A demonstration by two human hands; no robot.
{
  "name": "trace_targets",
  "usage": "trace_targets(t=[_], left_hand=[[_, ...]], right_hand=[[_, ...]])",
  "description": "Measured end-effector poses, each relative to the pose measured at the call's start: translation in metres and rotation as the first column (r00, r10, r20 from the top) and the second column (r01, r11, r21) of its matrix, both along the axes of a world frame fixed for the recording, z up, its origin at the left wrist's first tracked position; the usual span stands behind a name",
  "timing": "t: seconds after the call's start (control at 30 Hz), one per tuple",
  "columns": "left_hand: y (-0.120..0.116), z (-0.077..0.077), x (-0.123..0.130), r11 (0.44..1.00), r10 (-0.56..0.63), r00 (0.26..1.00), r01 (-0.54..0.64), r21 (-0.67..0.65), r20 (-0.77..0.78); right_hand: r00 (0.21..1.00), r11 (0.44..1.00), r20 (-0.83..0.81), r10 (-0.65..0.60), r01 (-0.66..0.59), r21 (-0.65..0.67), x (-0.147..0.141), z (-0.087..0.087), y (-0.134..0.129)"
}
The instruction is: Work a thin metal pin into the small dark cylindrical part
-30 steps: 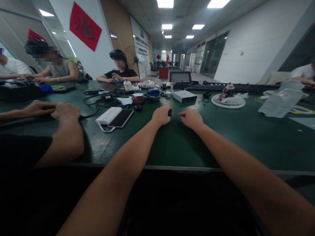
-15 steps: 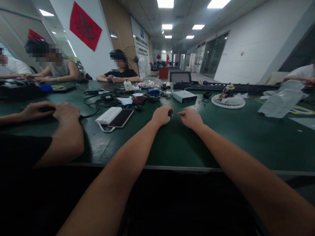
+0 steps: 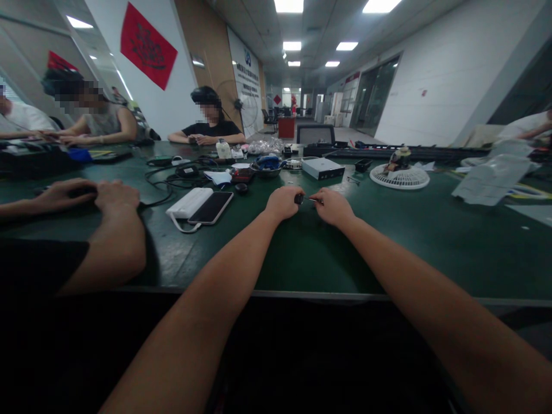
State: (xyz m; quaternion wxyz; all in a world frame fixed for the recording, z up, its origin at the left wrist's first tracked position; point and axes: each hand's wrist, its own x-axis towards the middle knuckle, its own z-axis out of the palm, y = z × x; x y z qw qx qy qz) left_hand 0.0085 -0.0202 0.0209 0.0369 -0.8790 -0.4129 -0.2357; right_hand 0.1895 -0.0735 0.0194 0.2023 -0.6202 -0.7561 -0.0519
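Above the green table (image 3: 302, 253), my left hand (image 3: 283, 202) is closed around a small black part (image 3: 298, 199), its dark end showing past the fingertips. Opposite it, my right hand (image 3: 335, 207) pinches a thin metal tool (image 3: 310, 199). The tool's bright shaft points left at the black part; whether its tip touches cannot be made out. Most of both held things is hidden by my fingers, and the kind of each is too small to tell.
Left of my hands lie a phone (image 3: 211, 208) with a white cable, a white box (image 3: 192, 203) and a black mouse (image 3: 242, 188). Beyond are a silver drive (image 3: 322, 168), a bowl (image 3: 266, 167) and a white fan grille (image 3: 400, 177). A co-worker's arms (image 3: 116, 230) rest at the left.
My right hand has shifted slightly left, narrowing the space between my two hands. The left hand keeps its grip in nearly the same place.
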Motion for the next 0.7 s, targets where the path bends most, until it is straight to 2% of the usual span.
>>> trace_targets(t=[0.13, 0.4, 0.53, 0.7], left_hand=[[-0.001, 0.000, 0.001, 1.000, 0.020, 1.000, -0.020, -0.002, 0.004], [0.002, 0.001, -0.002, 0.990, 0.144, 0.988, -0.144, 0.001, 0.060], [0.005, 0.000, -0.004, 0.979, 0.204, 0.975, -0.204, -0.004, 0.086], [0.006, -0.002, -0.004, 0.973, 0.230, 0.969, -0.230, -0.015, 0.093]], right_hand=[[0.998, 0.998, 0.000, -0.057, 0.057, -0.031, 0.002, -0.003, 0.002], [0.983, 0.983, -0.011, -0.182, 0.182, -0.026, 0.003, -0.003, 0.002], [0.990, 0.990, -0.018, -0.139, 0.139, -0.009, 0.000, -0.001, 0.000], [1.000, 1.000, 0.003, -0.005, 0.005, -0.009, -0.007, -0.002, -0.004]])
